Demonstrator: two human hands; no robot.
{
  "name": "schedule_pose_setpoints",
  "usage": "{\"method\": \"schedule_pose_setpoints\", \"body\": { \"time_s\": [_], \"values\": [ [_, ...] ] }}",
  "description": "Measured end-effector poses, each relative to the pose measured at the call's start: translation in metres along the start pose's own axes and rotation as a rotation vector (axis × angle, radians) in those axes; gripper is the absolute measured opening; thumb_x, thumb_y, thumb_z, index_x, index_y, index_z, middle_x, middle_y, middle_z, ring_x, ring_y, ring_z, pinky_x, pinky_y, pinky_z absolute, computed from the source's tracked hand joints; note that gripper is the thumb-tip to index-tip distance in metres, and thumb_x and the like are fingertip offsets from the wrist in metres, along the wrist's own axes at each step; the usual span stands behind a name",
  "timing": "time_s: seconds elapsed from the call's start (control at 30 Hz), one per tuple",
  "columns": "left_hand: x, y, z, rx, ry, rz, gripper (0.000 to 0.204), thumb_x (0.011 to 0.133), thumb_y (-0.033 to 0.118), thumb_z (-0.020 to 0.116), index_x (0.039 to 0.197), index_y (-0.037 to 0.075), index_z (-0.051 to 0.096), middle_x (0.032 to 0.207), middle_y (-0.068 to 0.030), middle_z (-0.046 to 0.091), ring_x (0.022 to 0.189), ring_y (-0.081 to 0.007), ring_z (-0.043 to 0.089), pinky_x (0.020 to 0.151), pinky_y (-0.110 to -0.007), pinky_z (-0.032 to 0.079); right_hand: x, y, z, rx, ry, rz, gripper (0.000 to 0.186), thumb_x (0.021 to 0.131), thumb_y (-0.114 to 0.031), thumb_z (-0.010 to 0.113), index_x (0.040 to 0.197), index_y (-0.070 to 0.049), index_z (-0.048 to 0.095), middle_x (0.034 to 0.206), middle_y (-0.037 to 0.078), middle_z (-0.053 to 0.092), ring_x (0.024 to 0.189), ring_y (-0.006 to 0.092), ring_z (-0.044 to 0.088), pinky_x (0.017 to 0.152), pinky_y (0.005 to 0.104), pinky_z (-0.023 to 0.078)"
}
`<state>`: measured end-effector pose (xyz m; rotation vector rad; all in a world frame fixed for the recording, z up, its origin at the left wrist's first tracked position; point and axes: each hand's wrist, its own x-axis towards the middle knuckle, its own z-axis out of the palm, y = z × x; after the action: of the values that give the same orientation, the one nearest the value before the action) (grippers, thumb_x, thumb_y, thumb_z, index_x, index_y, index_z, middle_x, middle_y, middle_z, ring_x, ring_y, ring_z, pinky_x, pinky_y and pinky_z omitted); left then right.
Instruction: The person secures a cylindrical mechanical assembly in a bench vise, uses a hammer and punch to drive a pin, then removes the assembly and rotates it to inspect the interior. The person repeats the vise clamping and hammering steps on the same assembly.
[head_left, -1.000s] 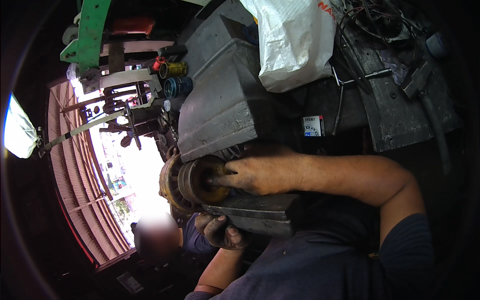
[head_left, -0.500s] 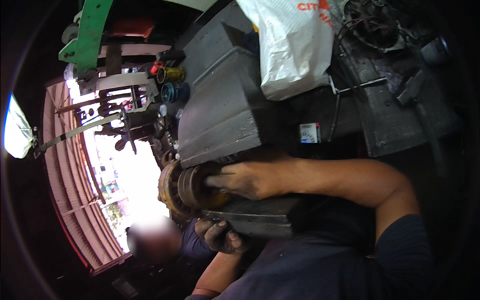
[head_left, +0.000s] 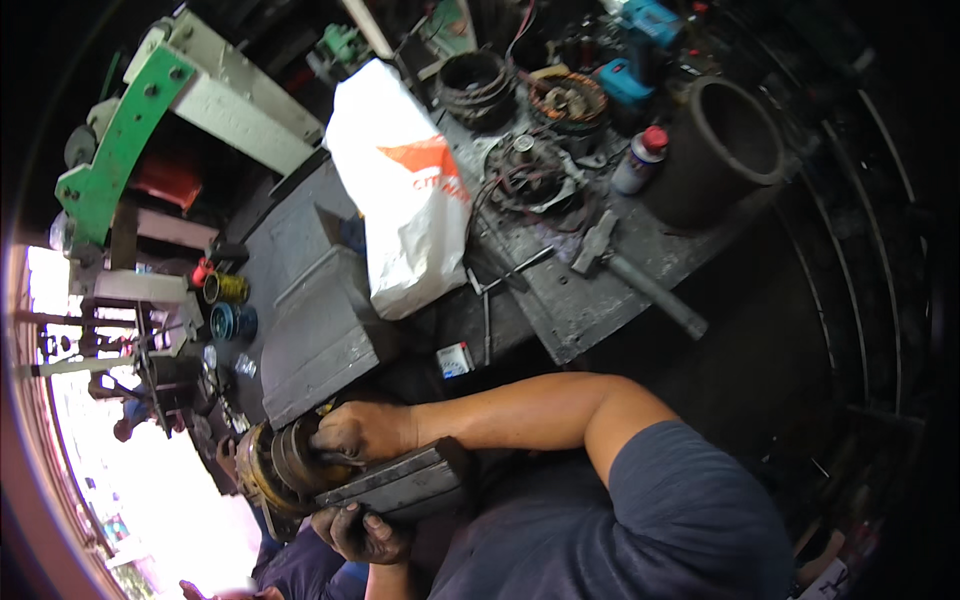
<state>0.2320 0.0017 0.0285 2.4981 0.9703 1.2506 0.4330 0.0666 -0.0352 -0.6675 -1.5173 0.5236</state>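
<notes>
A grooved metal pulley (head_left: pixel 288 458) on a round, yellowish-brown machine part (head_left: pixel 256 472) sits at the end of a large grey bench vise (head_left: pixel 325 345). My right hand (head_left: pixel 362 432) is closed at the pulley's open end, with its fingers curled inward; what they grip is hidden. Under the vise's near jaw (head_left: pixel 405 488), my left hand (head_left: pixel 360 535) has curled, blackened fingers, its fingertips close together near the jaw's lower edge. Whether something small lies between them cannot be made out. Another person's hand (head_left: pixel 228 456) is at the far side of the round part.
A white plastic bag (head_left: pixel 400 190) lies behind the vise. Farther right are a small box (head_left: pixel 455 360), a hammer (head_left: pixel 640 275), a red-capped can (head_left: pixel 640 160), a thick cylinder (head_left: pixel 715 150) and wound motor parts (head_left: pixel 568 100). A co-worker's dark-clothed body (head_left: pixel 305 565) is at lower left.
The view has swung right, so the bench items show more fully and the vise appears farther left. My right hand stays at the pulley, now more fist-like; my left stays under the jaw.
</notes>
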Motion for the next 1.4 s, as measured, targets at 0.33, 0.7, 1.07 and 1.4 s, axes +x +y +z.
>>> {"method": "schedule_pose_setpoints", "body": {
  "time_s": [0.33,0.7,1.07,1.4],
  "values": [
    [0.014,0.017,0.009,-0.053,0.093,0.031,0.024,0.099,0.024,0.065,0.103,0.0,0.065,0.1,-0.0158,0.06,0.095,-0.0345,0.06,0.09,-0.048,0.05,-0.008,-0.006,-0.025,-0.032,-0.263,-0.01,0.052,0.095,-0.007,0.071,0.146,-0.003,0.063,0.12,0.025,0.068,0.101,0.0471,0.071,0.082,0.0502,0.056],
    [0.017,0.036,0.011,-0.096,0.175,-0.002,0.017,0.097,0.011,0.071,0.104,-0.004,0.071,0.105,-0.019,0.064,0.096,-0.0368,0.067,0.088,-0.049,0.057,-0.013,-0.009,-0.039,-0.046,-0.436,0.111,0.067,0.098,-0.028,0.074,0.161,-0.015,0.056,0.119,0.02,0.072,0.104,0.04,0.073,0.086,0.0464,0.057],
    [0.014,0.016,0.011,0.042,0.151,0.021,0.023,0.087,0.023,0.069,0.095,0.001,0.072,0.093,-0.0162,0.064,0.092,-0.0349,0.062,0.085,-0.047,0.052,-0.012,0.012,-0.04,-0.06,-0.548,0.101,0.076,0.087,0.0,0.066,0.161,-0.016,0.058,0.138,0.023,0.065,0.118,0.0449,0.069,0.099,0.0467,0.057],
    [0.019,0.015,-0.002,-0.043,0.187,-0.004,0.024,0.073,0.012,0.081,0.097,0.009,0.08,0.092,-0.0088,0.071,0.084,-0.0299,0.066,0.081,-0.044,0.053,-0.059,-0.061,-0.114,-0.535,-0.278,0.27,0.046,0.088,-0.004,0.075,0.133,-0.009,0.074,0.106,0.017,0.078,0.092,0.0376,0.076,0.084,0.0453,0.062]
  ]
}}
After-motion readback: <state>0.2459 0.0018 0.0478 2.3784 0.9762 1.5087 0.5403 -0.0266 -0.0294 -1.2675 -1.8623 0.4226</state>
